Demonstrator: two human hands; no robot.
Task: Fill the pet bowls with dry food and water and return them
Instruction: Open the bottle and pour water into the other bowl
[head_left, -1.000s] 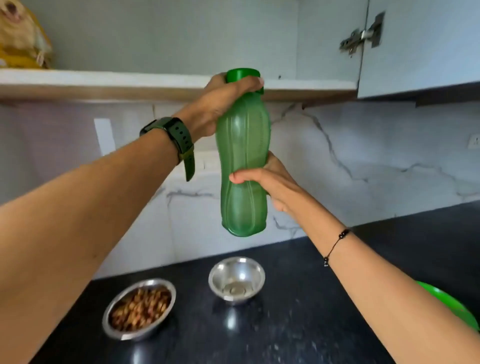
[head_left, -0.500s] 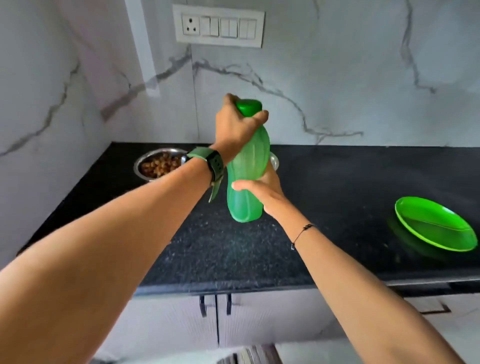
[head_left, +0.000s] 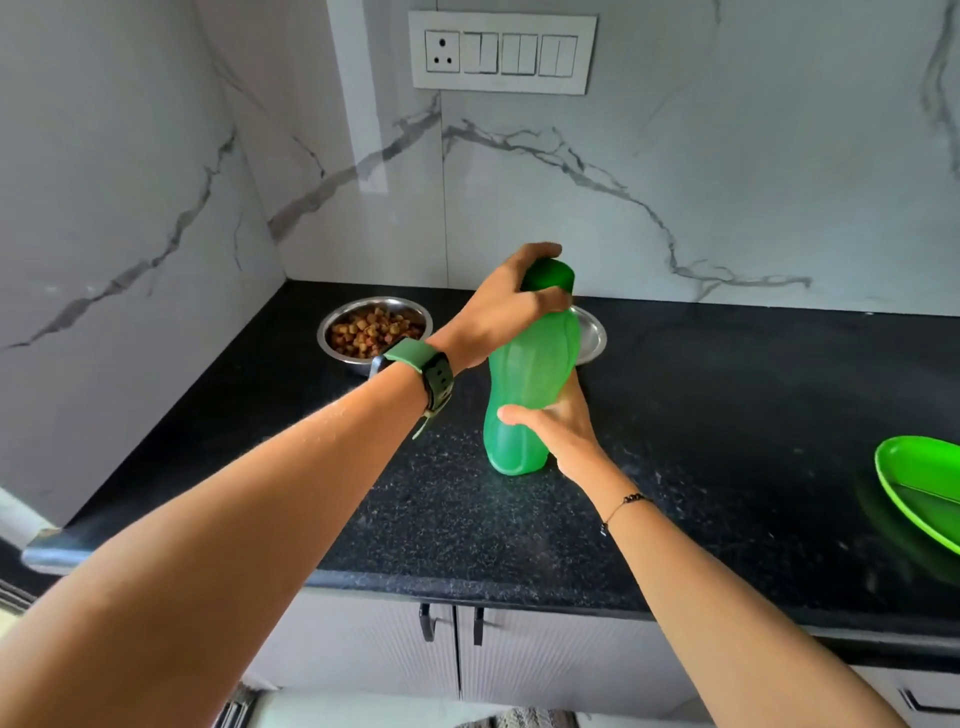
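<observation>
The left hand (head_left: 501, 306) curls round the dark cap of the translucent green plastic bottle (head_left: 530, 374); the right hand (head_left: 563, 423) wraps its lower body. The bottle stands near-upright, cap up, possibly touching the black granite counter (head_left: 727, 415).

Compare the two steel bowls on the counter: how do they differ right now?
The left bowl holds brown dry kibble; of the right bowl only a bare shiny strip of rim shows, so its contents cannot be told. The left bowl is almost fully in view, while the right bowl sits mostly hidden behind the green bottle. Both are round polished steel, standing near the back of the black counter.
</observation>
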